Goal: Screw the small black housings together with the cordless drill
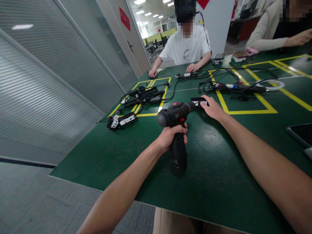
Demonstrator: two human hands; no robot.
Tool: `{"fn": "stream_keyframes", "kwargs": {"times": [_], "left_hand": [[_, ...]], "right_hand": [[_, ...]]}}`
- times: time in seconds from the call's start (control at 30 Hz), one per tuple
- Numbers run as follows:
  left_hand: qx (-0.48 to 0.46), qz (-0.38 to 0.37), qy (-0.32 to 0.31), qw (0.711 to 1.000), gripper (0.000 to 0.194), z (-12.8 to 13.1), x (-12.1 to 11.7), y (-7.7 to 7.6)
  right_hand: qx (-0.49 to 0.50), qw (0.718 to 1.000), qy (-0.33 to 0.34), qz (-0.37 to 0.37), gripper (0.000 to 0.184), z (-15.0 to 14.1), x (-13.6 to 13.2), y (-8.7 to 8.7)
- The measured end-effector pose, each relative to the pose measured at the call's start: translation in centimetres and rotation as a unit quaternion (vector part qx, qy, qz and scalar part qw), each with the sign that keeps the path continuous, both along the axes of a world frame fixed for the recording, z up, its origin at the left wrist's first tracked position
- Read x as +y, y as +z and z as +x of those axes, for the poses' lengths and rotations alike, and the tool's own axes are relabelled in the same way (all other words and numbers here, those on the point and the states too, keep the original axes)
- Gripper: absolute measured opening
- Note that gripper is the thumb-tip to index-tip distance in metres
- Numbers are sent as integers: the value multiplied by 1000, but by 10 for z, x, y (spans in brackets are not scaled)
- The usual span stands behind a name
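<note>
My left hand (172, 136) is wrapped round the grip of a black cordless drill (174, 115), its chuck pointing away toward the far right. The drill's battery base hangs low over the green table (146, 152). Just beyond the chuck, my right hand (211, 107) has its fingers on a small black block with a white label (199, 100). The drill's tip reaches close to this block; whether they touch I cannot make out. My right fingertips partly cover the block's right end.
Black cabled tools (143, 96) lie in a yellow-taped area at left, beside two black packs with white labels (123, 121). More cables and a tool (234, 87) lie at right. A phone-like device (301, 134) sits at the right edge. Two people (187, 45) are across the table.
</note>
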State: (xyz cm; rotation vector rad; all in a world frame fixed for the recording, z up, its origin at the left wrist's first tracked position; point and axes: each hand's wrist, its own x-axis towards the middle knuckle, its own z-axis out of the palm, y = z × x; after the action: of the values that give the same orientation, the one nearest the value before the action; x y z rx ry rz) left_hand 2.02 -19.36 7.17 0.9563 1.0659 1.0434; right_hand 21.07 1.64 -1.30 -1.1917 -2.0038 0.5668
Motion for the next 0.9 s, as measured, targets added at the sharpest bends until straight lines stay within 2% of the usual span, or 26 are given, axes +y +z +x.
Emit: {"fn": "stream_keyframes", "kwargs": {"times": [0.9], "left_hand": [[-8,5,-4,1000,21,0,-1,-1]], "right_hand": [[-8,1000,-6,7,49,0,3,-3]]}}
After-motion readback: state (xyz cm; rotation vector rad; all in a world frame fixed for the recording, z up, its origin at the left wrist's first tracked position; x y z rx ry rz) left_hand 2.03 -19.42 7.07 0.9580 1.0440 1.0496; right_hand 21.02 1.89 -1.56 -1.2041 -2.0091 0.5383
